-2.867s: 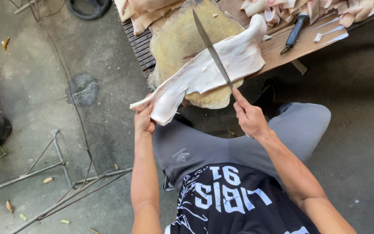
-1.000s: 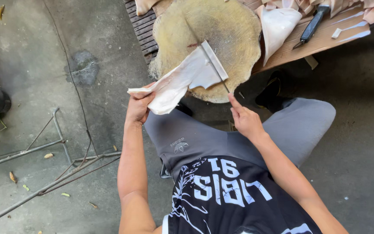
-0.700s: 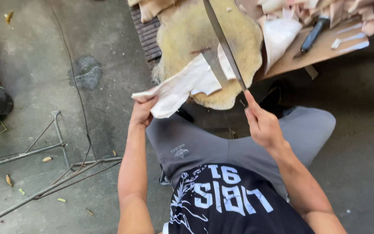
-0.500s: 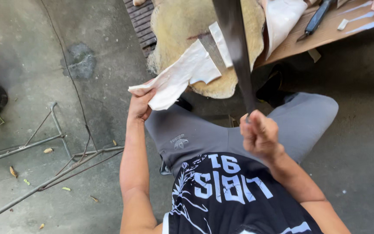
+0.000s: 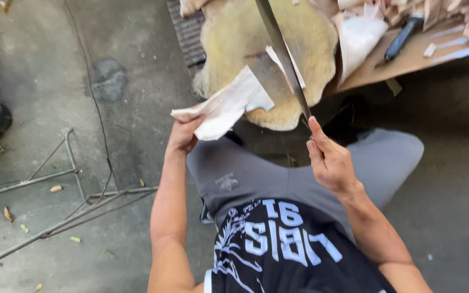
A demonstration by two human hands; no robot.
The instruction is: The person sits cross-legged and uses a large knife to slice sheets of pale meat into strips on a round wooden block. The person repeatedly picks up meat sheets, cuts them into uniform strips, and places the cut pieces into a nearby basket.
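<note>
My left hand (image 5: 184,133) grips the near end of a pale, flat strip of white material (image 5: 229,103) that lies across a round wooden chopping block (image 5: 299,32). My right hand (image 5: 329,160) holds the handle of a long dark knife (image 5: 280,51), its blade raised and pointing away over the block, above the strip. A short cut-off white piece (image 5: 284,64) lies on the block beside the blade. I am seated low, grey trousers and a black printed shirt below the hands.
A wooden board (image 5: 408,59) to the right of the block carries more pale strips (image 5: 359,35), a black-handled tool (image 5: 403,37) and small white scraps. Thin metal rods (image 5: 71,163) lie on the concrete floor at the left. A dark grate (image 5: 188,35) sits behind the block.
The knife came down across the strip on the block, then rose again. The strip is now shorter, with a cut piece left on the block. My left hand kept its grip.
</note>
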